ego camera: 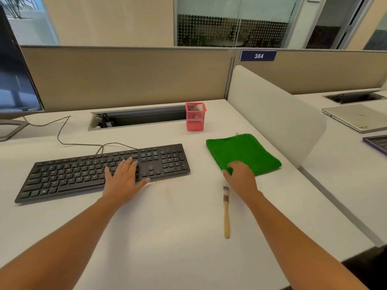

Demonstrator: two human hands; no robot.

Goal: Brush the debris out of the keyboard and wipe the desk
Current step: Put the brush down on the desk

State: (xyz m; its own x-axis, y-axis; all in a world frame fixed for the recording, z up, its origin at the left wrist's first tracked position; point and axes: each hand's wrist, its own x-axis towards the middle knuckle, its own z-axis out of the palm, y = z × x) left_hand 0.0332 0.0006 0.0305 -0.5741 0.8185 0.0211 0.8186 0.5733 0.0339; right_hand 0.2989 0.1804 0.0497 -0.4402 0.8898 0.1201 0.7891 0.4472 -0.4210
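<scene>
Resting left hand (123, 176) flat, fingers spread, on matte black keyboard (79, 176) at 10 o'clock. Pinching near corner of fuzzy green cloth (247, 151) at 1 o'clock with right hand (240, 178), fingers curled. Noting wooden-handled brush (226, 214) lying on smooth white desk (167, 237) beside right wrist, bristles toward 12; open desk at 6; rounded divider (272, 114) at 3.

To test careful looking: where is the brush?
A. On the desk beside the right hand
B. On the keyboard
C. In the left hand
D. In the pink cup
A: the brush lies on the desk, untouched, beside the right hand, which grips the green cloth.
</scene>
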